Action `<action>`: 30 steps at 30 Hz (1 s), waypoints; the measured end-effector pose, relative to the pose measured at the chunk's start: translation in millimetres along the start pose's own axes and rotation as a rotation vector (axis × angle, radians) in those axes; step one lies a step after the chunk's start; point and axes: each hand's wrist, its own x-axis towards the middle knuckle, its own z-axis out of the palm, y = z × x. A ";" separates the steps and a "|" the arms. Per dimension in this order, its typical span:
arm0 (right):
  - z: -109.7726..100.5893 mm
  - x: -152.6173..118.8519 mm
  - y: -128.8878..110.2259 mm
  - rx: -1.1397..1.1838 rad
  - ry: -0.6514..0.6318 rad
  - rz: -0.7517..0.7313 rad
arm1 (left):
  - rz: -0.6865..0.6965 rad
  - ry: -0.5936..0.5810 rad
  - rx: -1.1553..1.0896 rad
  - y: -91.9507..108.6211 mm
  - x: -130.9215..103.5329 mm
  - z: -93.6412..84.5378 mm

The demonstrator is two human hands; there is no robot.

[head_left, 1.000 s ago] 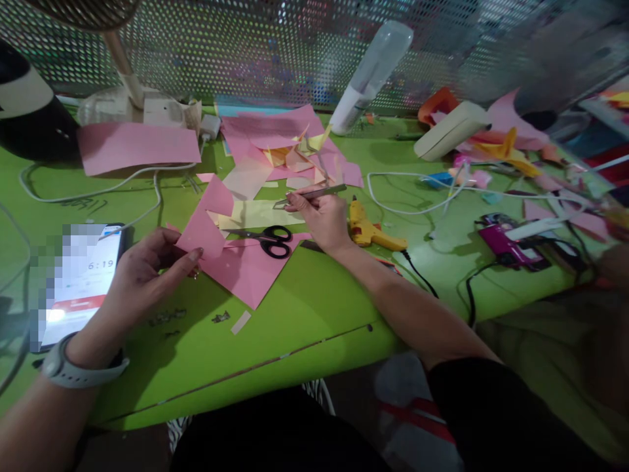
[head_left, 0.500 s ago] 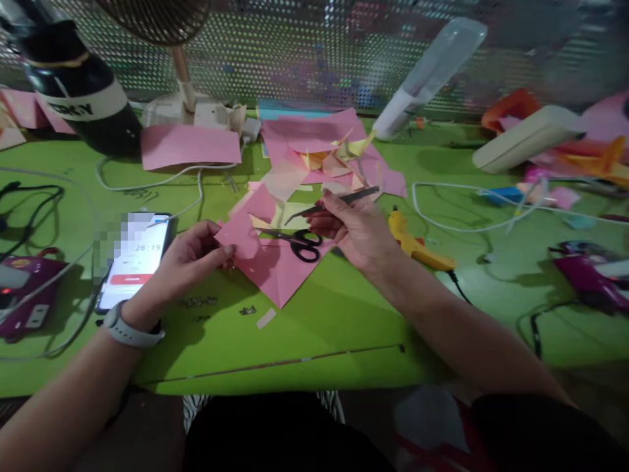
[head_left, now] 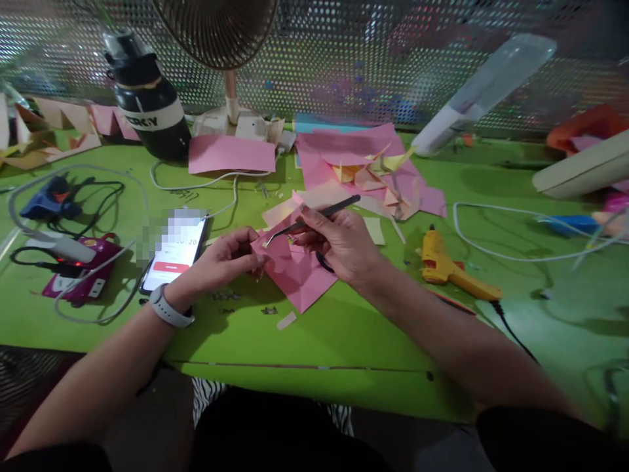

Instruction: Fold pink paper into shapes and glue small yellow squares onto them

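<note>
My left hand (head_left: 236, 252) pinches the left corner of a folded pink paper (head_left: 282, 252) between thumb and fingers. Dark bent-tip tweezers (head_left: 339, 206) are held in my right hand (head_left: 339, 239), their tip at the paper's left part near my left fingertips, by a small pale spot. Another pink sheet (head_left: 302, 292) lies beneath, its corner pointing to the front edge. Under my right fingers a black scissors handle (head_left: 324, 262) shows in part; the blades are hidden. Small metal bits (head_left: 269, 311) and a pale paper strip (head_left: 286, 320) lie in front.
A lit phone (head_left: 181, 252) lies left, beside a purple power block (head_left: 83, 269) with cables. A yellow glue gun (head_left: 452, 269) is at right. Behind stand a dark bottle (head_left: 152, 118), a fan (head_left: 216, 33) and folded papers (head_left: 378, 174). A clear plastic bottle (head_left: 501, 78) leans at back right.
The tweezers' tip has moved left and down onto the pink paper by my left hand. My right hand now covers more of the scissors. The whole view has shifted left.
</note>
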 end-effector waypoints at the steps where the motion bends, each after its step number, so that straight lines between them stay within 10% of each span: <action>1: -0.1 -0.3 0.0 0.001 0.001 0.001 | 0.001 -0.009 -0.011 -0.3 -0.1 -0.4; 30: 3.4 -4.8 14.5 0.183 0.109 0.075 | 0.189 0.033 -0.064 -11.3 2.0 6.6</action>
